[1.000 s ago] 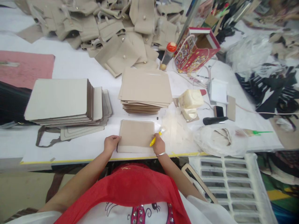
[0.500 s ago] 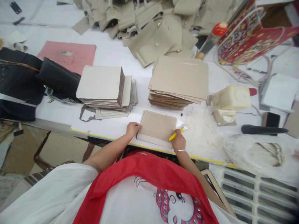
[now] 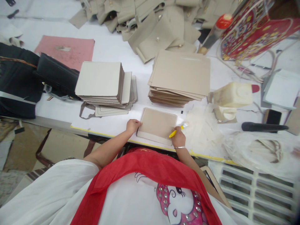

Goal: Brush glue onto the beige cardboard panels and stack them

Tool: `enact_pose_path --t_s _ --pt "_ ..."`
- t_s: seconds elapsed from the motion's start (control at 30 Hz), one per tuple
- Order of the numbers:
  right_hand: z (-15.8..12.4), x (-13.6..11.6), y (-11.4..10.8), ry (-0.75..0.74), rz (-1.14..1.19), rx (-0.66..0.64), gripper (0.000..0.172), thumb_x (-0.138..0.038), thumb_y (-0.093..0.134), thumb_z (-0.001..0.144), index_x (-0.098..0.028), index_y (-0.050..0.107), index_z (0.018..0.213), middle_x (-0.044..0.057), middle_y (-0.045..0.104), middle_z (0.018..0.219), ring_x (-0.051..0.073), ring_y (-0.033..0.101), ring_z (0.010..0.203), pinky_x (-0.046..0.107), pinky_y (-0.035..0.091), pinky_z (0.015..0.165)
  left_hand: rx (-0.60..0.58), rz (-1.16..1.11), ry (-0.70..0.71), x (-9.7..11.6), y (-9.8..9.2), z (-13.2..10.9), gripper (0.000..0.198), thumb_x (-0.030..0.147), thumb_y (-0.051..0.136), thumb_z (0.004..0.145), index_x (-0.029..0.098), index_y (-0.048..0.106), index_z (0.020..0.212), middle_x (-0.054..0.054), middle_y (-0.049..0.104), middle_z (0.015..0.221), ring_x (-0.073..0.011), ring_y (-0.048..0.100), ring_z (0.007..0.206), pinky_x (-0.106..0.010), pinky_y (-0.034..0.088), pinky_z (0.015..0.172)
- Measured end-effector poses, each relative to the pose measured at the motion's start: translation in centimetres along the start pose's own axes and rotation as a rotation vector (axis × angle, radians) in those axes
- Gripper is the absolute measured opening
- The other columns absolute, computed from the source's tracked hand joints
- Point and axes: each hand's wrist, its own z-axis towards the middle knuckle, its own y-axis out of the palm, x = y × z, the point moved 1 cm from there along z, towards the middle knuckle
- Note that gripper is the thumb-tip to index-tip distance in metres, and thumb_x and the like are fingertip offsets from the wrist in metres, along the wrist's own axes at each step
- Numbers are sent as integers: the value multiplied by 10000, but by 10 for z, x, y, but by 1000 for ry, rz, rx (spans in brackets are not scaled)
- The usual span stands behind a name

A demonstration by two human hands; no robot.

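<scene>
A beige rectangular panel point(image 3: 159, 123) lies flat on the table in front of me, with a paler strip along its near edge. My left hand point(image 3: 133, 125) is closed at the panel's left edge, thumb and fingers pinching it. At the panel's right edge is my right hand point(image 3: 178, 137), closed around a yellow-handled brush point(image 3: 172, 133). The brush's bristles point away to the right, and this hand's fingertips touch the panel. Behind the panel stand a stack of beige sheets point(image 3: 181, 73) and, to the left, a stack of pale rounded-corner boards point(image 3: 99, 78).
Folded beige bag pieces point(image 3: 157, 39) are heaped at the back. To the right are a glue-stained patch point(image 3: 202, 134), a yellowish plastic jug point(image 3: 234, 95), a red paper bag point(image 3: 253, 34) and a clear plastic bag point(image 3: 243, 150). A black handbag point(image 3: 57, 76) lies left.
The whole view has shifted slightly, so the table's things sit a little higher in the picture. Both hands keep their places at the panel's edges, and the brush stays in the right hand.
</scene>
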Motion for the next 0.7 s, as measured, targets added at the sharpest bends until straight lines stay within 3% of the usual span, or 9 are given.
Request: enact_pose_path --t_s 0.5,0.7 --pt "1 4 3 5 -15 -27 185 -194 404 859 -169 442 1039 31 597 784 129 544 663 227 277 548 -32 79 -19 8 -2 -3 237 416 600 696 202 699 713 -37 699 742 -171 617 720 -236 396 615" --pt "1 4 -2 -1 -27 -39 212 -130 392 837 -169 433 1042 37 608 795 143 570 690 228 308 556 -65 149 52 16 -6 -7 221 383 554 748 192 666 731 -40 686 767 -166 608 726 -237 400 629"
